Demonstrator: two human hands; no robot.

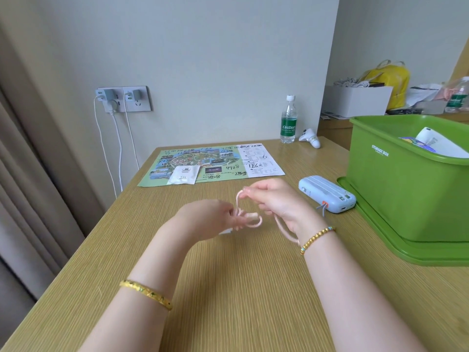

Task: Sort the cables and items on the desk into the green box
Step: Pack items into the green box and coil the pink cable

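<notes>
At far left, curtain (pixel 30 174) folds beside a wall socket (pixel 125 99) with chargers plugged in, white leads (pixel 119 148) hanging down past the desk (pixel 228 288) edge. Further along, at the back of the desk, a green printed map sheet (pixel 210 162) lying flat, a small white packet (pixel 183 175) resting on its near edge. In the middle, above the desk, left hand (pixel 210 217) with fingers curled, pinching a bundle of pale pink cable (pixel 250 219) loops; gold bangle (pixel 146 293) on that forearm. Just beside it, right hand (pixel 274 199) raised a little higher, fingertips pinching a loop of the same cable, one strand trailing down under the wrist by a beaded bracelet (pixel 317 238). Behind, near the wall, an upright water bottle (pixel 288 120) and a white controller (pixel 310 138) lying next to it. Right of the hands, a light blue power bank (pixel 327 194) flat on the desk, near the green lid (pixel 380 237). On that lid, the green box (pixel 396 194), open-topped, white and coloured items inside, too little showing to name. Far right in the background, a white carton (pixel 355 100) and yellow bag (pixel 390 77) on another surface.
</notes>
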